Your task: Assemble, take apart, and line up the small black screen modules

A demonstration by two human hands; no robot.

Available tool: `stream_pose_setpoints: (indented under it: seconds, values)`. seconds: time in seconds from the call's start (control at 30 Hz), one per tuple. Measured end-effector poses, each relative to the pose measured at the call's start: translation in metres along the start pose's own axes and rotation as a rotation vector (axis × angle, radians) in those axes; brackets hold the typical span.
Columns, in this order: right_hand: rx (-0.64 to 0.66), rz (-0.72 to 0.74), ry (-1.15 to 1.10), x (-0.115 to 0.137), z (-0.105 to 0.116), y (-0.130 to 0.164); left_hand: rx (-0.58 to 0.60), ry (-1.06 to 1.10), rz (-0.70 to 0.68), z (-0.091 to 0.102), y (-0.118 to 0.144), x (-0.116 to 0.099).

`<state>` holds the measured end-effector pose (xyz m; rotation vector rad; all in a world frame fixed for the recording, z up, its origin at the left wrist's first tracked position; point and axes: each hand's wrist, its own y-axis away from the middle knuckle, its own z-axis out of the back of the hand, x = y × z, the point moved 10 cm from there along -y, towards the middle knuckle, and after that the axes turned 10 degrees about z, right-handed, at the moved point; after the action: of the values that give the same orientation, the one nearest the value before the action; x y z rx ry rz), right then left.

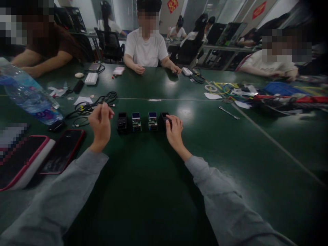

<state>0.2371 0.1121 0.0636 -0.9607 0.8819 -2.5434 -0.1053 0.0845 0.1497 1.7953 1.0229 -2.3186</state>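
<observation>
A row of small electronic modules lies on the green table [153, 177]: a black-cased one [122, 122] at the left, two bare ones with blue screens [136, 121] [152, 120], and a black one [164, 120] at the right. My right hand [174, 131] rests on that rightmost black module, fingers curled over it. My left hand [100, 124] hovers left of the row with fingers pinched together; whether something tiny sits between them cannot be made out. Black cables [89, 106] lie just behind it.
A water bottle [28, 95] lies at the far left, with a red-edged phone [63, 150] and a pink-edged tablet [20, 160] in front of it. A wrench [229, 112] lies to the right, cluttered wires and a blue tray [280, 89] beyond. People sit across the table.
</observation>
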Motion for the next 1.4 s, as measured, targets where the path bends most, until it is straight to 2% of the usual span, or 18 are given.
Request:
stream_pose_setpoints:
  seconds: [0.07, 0.1, 0.2, 0.47, 0.63, 0.77, 0.93, 1.2, 1.33, 1.4]
  values:
    - [-0.006, 0.014, -0.041, 0.000, -0.001, 0.000, -0.047, -0.052, 0.032, 0.001, 0.000, 0.029]
    - [-0.008, 0.022, -0.068, 0.000, -0.002, 0.000, -0.033, -0.090, 0.049, -0.003, 0.001, 0.043]
    - [0.001, 0.044, -0.147, 0.002, -0.005, 0.001, 0.107, -0.180, 0.068, -0.023, 0.009, 0.070]
    - [0.031, 0.051, -0.215, 0.004, -0.007, 0.002, 0.186, -0.094, 0.127, -0.041, 0.027, 0.072]
    - [0.028, 0.049, -0.213, 0.002, -0.007, 0.002, 0.177, -0.046, 0.228, -0.042, 0.023, 0.095]
    - [0.044, -0.009, -0.256, -0.007, -0.010, 0.003, 0.158, 0.023, 0.321, -0.040, 0.020, 0.111]
    - [0.060, -0.082, -0.330, -0.015, -0.014, 0.004, 0.190, 0.027, 0.363, -0.042, 0.020, 0.114]
    - [0.095, -0.090, -0.416, -0.012, -0.018, 0.004, 0.180, 0.041, 0.436, -0.042, 0.019, 0.129]
    - [0.104, -0.102, -0.415, -0.009, -0.016, 0.003, 0.258, 0.057, 0.493, -0.049, 0.023, 0.136]
    - [0.121, -0.099, -0.429, -0.008, -0.017, 0.004, 0.277, 0.057, 0.476, -0.051, 0.023, 0.135]
